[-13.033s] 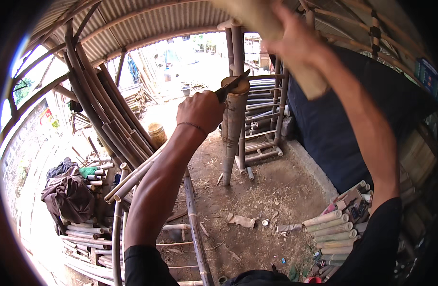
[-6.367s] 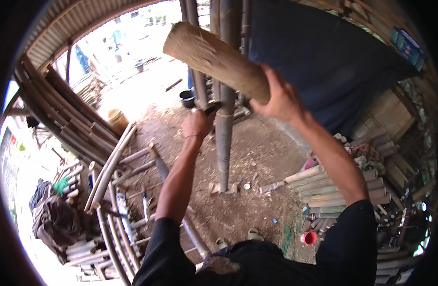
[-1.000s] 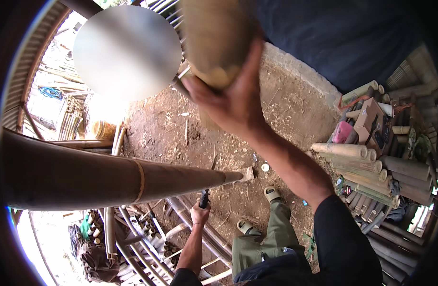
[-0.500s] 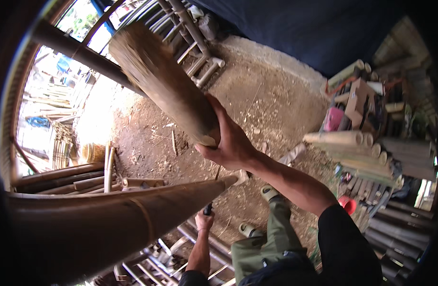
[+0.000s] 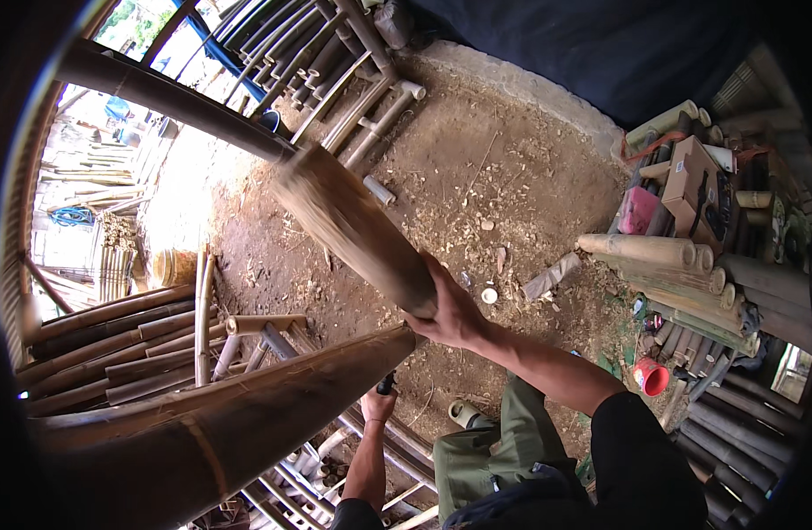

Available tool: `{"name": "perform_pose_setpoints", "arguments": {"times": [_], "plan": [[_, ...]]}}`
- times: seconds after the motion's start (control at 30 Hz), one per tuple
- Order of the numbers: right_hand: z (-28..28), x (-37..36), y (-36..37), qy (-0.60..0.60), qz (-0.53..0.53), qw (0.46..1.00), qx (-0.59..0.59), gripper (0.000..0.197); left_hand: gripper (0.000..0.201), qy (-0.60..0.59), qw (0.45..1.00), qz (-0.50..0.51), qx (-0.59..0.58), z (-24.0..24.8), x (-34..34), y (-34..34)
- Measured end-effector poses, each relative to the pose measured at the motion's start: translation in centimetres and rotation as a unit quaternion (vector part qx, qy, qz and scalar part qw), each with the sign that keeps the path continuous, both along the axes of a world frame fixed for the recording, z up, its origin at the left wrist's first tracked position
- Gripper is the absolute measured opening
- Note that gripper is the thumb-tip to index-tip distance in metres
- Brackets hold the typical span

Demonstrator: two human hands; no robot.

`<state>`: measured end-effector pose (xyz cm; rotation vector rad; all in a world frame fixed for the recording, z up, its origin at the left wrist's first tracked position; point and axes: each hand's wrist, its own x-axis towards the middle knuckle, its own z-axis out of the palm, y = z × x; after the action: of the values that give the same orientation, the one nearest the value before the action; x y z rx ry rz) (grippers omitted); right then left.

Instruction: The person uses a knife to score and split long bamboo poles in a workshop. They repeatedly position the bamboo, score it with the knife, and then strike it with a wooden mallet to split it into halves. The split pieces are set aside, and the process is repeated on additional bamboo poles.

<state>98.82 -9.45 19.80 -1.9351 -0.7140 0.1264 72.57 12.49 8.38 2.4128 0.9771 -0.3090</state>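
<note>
My right hand (image 5: 455,311) is closed around the narrower end of a thick wooden mallet (image 5: 357,231), a rough, frayed block of wood slanting up to the left. The mallet is raised over the floor, and its gripped end appears just above the tip of a large bamboo pole (image 5: 273,402). This pole runs from the left edge toward the middle of the view, with a pale split edge along its top. Below it, my left hand (image 5: 379,405) grips the black handle (image 5: 386,384) of a tool. The rest of that tool is hidden behind the pole.
Bamboo poles (image 5: 159,344) are stacked at the left, and more lie at the right (image 5: 645,249). A cardboard box (image 5: 691,190), a pink container (image 5: 637,212) and a red cup (image 5: 651,377) are on the right. Shavings litter the dirt floor (image 5: 521,185). A bamboo frame (image 5: 375,124) stands far off.
The mallet in my right hand has come down and to the right, nearer the pole's tip. The view has shifted a little. My left hand keeps its grip on the black handle.
</note>
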Motion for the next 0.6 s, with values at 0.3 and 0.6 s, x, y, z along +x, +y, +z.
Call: {"name": "perform_pose_setpoints", "arguments": {"times": [0.3,0.6], "plan": [[-10.5,-3.1,-4.0,0.257,0.033,0.951,-0.171,0.110,0.064,0.195,0.973,0.065,-0.104,-1.4,4.4,-2.3],[18.3,14.1,5.7,0.062,0.255,0.959,0.104,0.128,0.067,-0.490,0.679,0.006,-0.546,28.4,19.3,14.1]]}}
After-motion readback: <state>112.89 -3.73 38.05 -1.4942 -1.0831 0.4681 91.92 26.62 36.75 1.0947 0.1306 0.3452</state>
